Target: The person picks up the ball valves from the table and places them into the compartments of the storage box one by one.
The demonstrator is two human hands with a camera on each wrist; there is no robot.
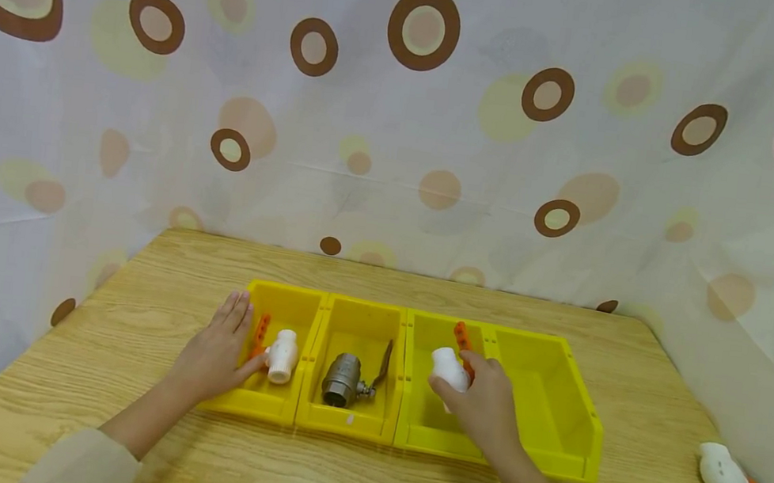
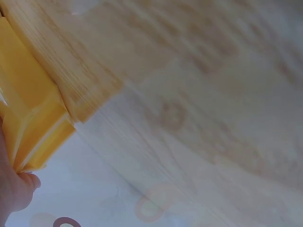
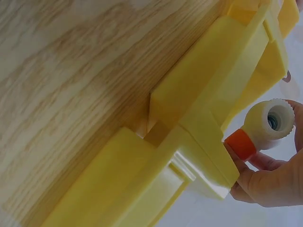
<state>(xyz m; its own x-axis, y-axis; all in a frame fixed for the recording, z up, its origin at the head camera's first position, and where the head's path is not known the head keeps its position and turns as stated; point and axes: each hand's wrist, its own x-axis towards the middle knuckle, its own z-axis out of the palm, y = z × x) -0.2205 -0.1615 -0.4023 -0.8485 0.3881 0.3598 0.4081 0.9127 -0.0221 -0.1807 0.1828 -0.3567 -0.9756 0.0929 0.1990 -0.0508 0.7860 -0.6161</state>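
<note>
My right hand point(image 1: 487, 406) grips a white plastic ball valve point(image 1: 448, 366) with an orange lever handle point(image 1: 463, 336), over the third yellow bin point(image 1: 412, 428) from the left. In the right wrist view, that valve's ribbed, threaded opening faces the camera, beside the bin wall. My left hand point(image 1: 216, 353) rests on the outer side of the leftmost yellow bin point(image 1: 287, 298), fingers straight and thumb across the rim. Inside that bin lies another white ball valve point(image 1: 282, 357) with an orange handle. A metal ball valve point(image 1: 342, 380) with a lever sits in the second bin point(image 1: 368, 311).
The yellow bins stand joined in a row on a wood-grain table point(image 1: 233, 463). The fourth bin point(image 1: 544, 403) is at the right end. Another white valve point(image 1: 722, 477) with an orange handle lies on the table at far right. A patterned sheet point(image 1: 399, 131) hangs behind.
</note>
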